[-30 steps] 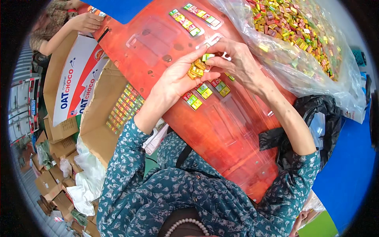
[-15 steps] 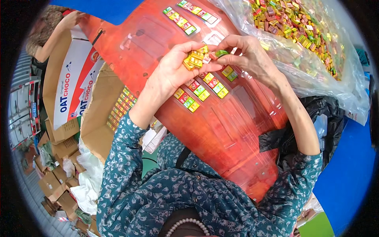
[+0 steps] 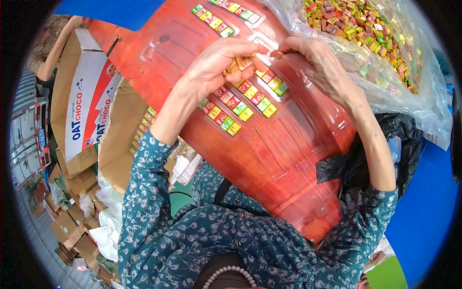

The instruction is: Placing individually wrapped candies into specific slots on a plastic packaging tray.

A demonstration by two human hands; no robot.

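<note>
My left hand [image 3: 219, 62] is closed around several small yellow foil-wrapped candies [image 3: 239, 63], held above the red table. Facing it, my right hand [image 3: 317, 62] has its fingertips drawn together. A small reddish-brown bit shows at their tip, too small to make out. Under and beside the left hand lie clear plastic trays with rows of red, yellow and green candies [image 3: 242, 111]; the hand hides their far ends. Another filled row [image 3: 211, 20] sits farther off, alongside a tray [image 3: 252, 18] with a bare slot at its end.
A large clear bag of loose candies [image 3: 365, 38] stands at the far right, with a black plastic bag [image 3: 390, 132] nearer me. On the left is an open cardboard box [image 3: 118, 139] with candy rows inside. Another person's arm [image 3: 60, 48] reaches in at the upper left.
My left fingers have curled over the candies, which lay exposed on the palm before. My right hand has drawn slightly away, and the green piece at its fingertips is out of sight.
</note>
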